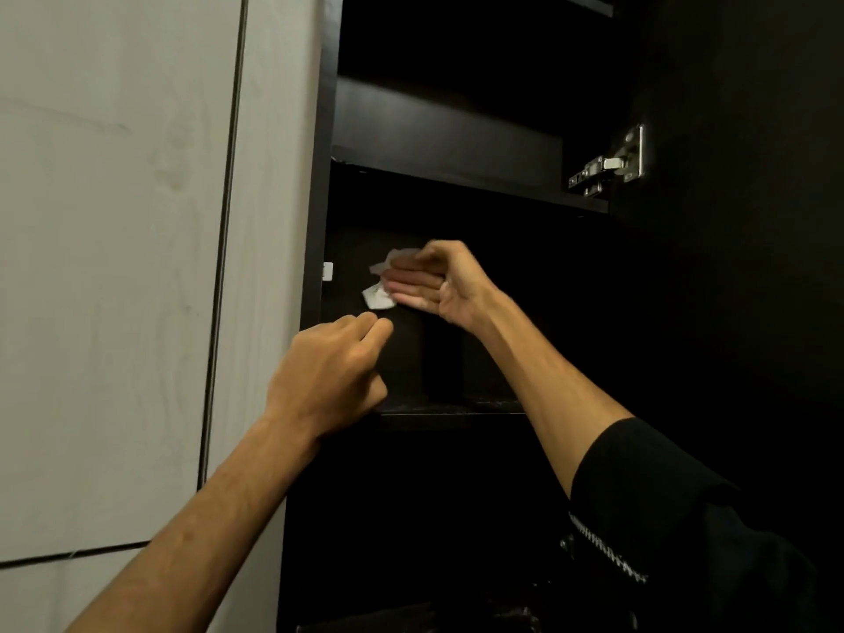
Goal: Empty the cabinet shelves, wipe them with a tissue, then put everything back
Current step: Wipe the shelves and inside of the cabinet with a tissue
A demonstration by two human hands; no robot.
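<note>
A dark cabinet stands open before me, with a bare upper shelf (456, 143) and a lower shelf (456, 408) at wrist height. My right hand (438, 281) reaches into the space between them and holds a crumpled white tissue (379, 294) with its fingers pointing left. The tissue sits near the cabinet's left inner wall; whether it touches the wall is hard to tell in the dark. My left hand (333, 367) hovers just below it at the lower shelf's front left, fingers curled shut with nothing visible in them. The shelf interiors look dark and bare.
The cabinet door (740, 175) is swung open on the right, with a metal hinge (612, 164) on it. A pale panelled wall (114, 267) runs along the left. A small white stop (327, 270) sits on the cabinet's left front edge. Dark items lie at the bottom.
</note>
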